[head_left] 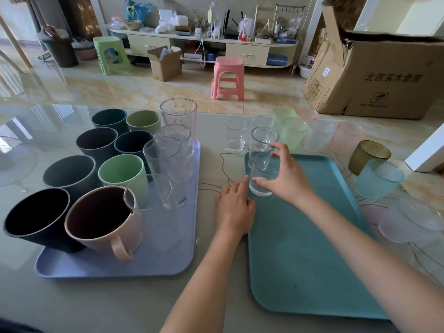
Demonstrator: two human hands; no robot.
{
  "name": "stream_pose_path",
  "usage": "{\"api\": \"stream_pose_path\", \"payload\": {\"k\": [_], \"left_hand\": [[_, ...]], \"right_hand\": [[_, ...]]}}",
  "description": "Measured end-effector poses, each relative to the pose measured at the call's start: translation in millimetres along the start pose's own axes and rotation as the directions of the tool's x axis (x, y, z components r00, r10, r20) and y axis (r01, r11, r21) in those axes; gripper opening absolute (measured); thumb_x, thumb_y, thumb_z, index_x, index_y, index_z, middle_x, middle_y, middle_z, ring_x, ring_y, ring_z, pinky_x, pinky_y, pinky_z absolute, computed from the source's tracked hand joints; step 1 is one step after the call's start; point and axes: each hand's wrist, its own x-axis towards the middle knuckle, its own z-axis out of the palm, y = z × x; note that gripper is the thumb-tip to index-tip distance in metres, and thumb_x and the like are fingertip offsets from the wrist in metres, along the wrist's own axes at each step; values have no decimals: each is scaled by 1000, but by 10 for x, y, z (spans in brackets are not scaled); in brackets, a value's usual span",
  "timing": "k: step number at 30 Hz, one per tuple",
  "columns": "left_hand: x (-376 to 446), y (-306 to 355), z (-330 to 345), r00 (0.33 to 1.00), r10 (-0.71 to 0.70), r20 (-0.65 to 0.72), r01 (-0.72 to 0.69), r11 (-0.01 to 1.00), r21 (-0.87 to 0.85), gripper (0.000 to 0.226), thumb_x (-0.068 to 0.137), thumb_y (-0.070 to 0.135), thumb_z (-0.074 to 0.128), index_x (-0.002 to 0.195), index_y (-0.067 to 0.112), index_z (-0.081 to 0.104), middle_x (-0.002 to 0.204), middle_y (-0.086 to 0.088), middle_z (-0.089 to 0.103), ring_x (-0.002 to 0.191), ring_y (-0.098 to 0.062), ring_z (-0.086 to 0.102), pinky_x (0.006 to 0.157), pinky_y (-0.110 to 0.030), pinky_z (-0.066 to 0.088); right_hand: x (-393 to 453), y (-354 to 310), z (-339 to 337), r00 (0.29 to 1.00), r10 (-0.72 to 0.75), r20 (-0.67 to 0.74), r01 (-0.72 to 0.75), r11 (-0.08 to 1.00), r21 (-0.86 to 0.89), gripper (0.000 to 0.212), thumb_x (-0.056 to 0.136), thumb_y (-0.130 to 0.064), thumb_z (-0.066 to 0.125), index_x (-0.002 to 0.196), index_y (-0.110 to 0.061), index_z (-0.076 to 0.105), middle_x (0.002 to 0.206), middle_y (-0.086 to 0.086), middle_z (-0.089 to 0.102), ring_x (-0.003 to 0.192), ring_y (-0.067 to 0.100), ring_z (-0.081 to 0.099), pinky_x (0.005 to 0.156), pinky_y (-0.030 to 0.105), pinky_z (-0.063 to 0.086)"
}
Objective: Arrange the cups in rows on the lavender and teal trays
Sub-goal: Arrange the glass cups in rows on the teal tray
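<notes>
On the teal tray [305, 248], at its far left corner, stands a clear glass [260, 175], with a second clear glass [263, 143] just behind it. The right hand [287, 177] reaches in from the right and holds the nearer glass, thumb against its lower side and fingers curled round its far side near the rim. The left hand [234, 209] lies on the worktop [120, 304] in the gap between the two trays, fingers straight and close together, their tips touching the teal tray's left edge just beside the base of the held glass. To the left, the lavender tray [115, 265] carries rows of cups: a black cup [36, 219] and a pink mug [103, 219] nearest the viewer, grey, green and dark teal cups behind them, and tall clear glasses along the tray's right side, ending in a tall printed glass [179, 112] at the far end. Off the trays, beyond and to the right of the teal one, stand two small clear glasses [235, 133], frosted green and pink cups [293, 132], an amber textured cup [368, 155], a pale blue textured cup [379, 177] and frosted clear cups [413, 219]. Beyond the worktop, a pink stool [228, 78] stands on the floor.
</notes>
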Motion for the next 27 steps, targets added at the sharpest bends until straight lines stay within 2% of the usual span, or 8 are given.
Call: {"api": "stream_pose_path", "payload": {"k": [4,9,14,18,20,22,24,27], "left_hand": [[9,-2,19,1000,11,-6,-11,1000,5,58,90,21,40,147,26,27,142,5,46,117,-27,44,98,-37,32],[10,-11,27,1000,10,-5,-10,1000,12,57,90,21,40,146,25,28,142,5,46,119,-25,44,100,-37,32],[11,-4,29,1000,-2,-8,2,1000,-9,57,89,20,41,145,25,31,143,6,45,121,-25,43,100,-37,31],[30,5,14,999,-39,-12,39,999,12,57,88,23,42,144,29,31,141,7,47,124,-24,39,99,-38,27],[52,-1,-10,996,-91,-11,90,996,-12,58,88,25,43,144,32,31,142,10,45,128,-21,33,101,-38,22],[80,-21,-20,992,-124,-11,123,992,-38,57,89,28,42,144,36,30,144,13,42,134,-16,28,106,-38,16],[99,-34,-13,994,-108,3,108,994,-16,56,89,31,35,144,39,29,148,14,37,138,-12,25,111,-39,11],[105,-26,28,996,-75,48,72,996,55,55,93,29,30,146,40,20,154,11,26,144,-10,15,115,-45,5]], "right_hand": [[-60,15,17,999,41,-25,-39,997,63,91,68,-33,81,137,-21,24,138,7,43,122,23,47,88,32,41],[-84,35,13,993,118,-10,-116,988,105,90,68,-34,81,137,-23,24,120,3,53,109,23,52,79,25,34],[-76,53,7,992,125,29,-128,984,123,90,69,-37,80,136,-27,22,114,-5,47,104,23,54,78,27,37],[-45,10,-94,991,99,88,-111,984,140,95,66,-65,67,140,-30,18,126,-4,38,113,10,43,88,31,38],[53,-20,-193,994,113,1,-111,974,199,87,71,-76,50,139,-28,23,130,1,38,114,9,41,92,34,39],[243,-18,-297,983,124,-135,-92,971,219,68,84,-64,43,136,-24,29,123,4,44,107,12,44,87,34,39],[484,-12,-396,974,100,-205,-67,984,164,50,93,-40,47,135,-18,33,118,8,50,102,17,48,83,31,36],[891,-9,-505,992,-9,-126,-1,997,-81,53,87,-1,46,136,-16,34,126,14,51,101,25,51,86,34,40]]}}
